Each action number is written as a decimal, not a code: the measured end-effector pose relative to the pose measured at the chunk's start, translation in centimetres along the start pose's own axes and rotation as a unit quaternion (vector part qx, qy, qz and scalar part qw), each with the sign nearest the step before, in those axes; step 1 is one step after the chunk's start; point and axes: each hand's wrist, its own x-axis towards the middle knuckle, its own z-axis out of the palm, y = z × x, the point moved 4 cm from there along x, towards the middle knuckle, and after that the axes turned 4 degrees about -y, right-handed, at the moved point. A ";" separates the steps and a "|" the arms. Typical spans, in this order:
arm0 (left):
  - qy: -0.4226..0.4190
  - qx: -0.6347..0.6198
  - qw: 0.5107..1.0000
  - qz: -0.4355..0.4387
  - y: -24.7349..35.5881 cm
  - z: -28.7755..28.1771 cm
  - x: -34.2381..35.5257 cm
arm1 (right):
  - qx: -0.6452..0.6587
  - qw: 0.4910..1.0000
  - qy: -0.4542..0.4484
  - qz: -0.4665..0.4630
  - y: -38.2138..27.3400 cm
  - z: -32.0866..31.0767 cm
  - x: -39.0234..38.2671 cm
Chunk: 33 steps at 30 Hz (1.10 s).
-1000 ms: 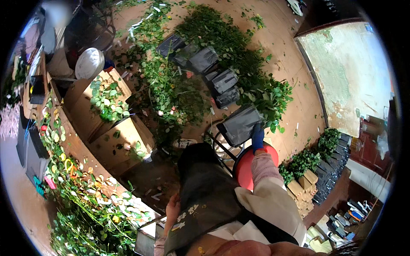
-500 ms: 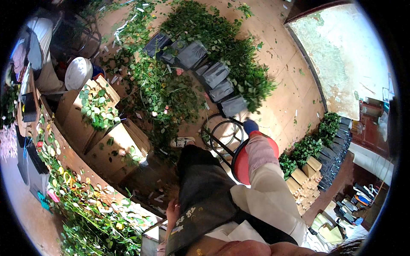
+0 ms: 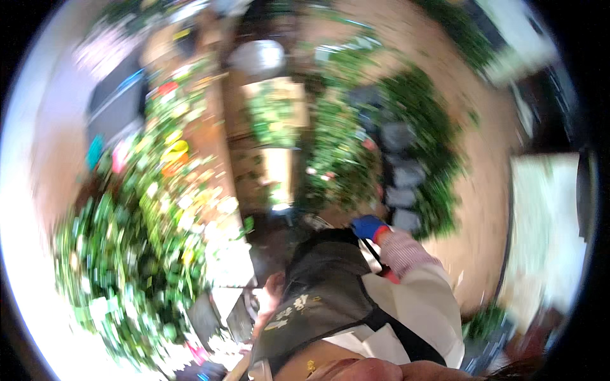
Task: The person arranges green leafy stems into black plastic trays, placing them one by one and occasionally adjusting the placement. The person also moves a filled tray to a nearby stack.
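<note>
The fingers of the right hand (image 3: 368,227), in a blue glove with a red cuff, looked bent, but blur hid whether they gripped anything. The fingers of the bare left hand (image 3: 274,287) lay beside the dark apron (image 3: 318,298), and their state could not be told either.

The nearest dark-wrapped bundle (image 3: 405,220) lay just right of the glove, the end one of a row running away across the floor (image 3: 486,190), with dense leafy stems (image 3: 438,146) along its right side. Under the right forearm showed a bit of a red stool seat (image 3: 392,275).

The floor was tan, sunlit toward the right, and strewn left of the row with a loose heap of cut greenery (image 3: 337,146) dotted with pink blooms. Beyond that heap stood cardboard boxes (image 3: 278,174), leaves lying on one, and a round white bucket (image 3: 257,58) farther off.

A brown-edged table (image 3: 223,159) curved along the left, its top covered in petals, leaves and yellow and orange loops (image 3: 175,155); a green mass of stems (image 3: 127,273) filled the lower left. At far right stood a pale, stained panel (image 3: 540,241), with more foliage (image 3: 486,322) below it.
</note>
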 end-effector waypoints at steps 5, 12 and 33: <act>0.156 -0.032 0.986 -0.048 9.9 -1.0 -4.5 | -0.089 0.950 0.071 -0.291 -14.3 -9.5 4.6; 0.354 -0.190 0.913 -0.077 11.6 -1.3 -15.7 | -0.089 0.728 0.079 -0.675 -48.6 -15.1 -1.5; 0.759 0.246 0.291 -0.529 -8.8 -16.9 -73.9 | -0.346 0.636 -0.259 -0.639 -60.0 8.5 -13.5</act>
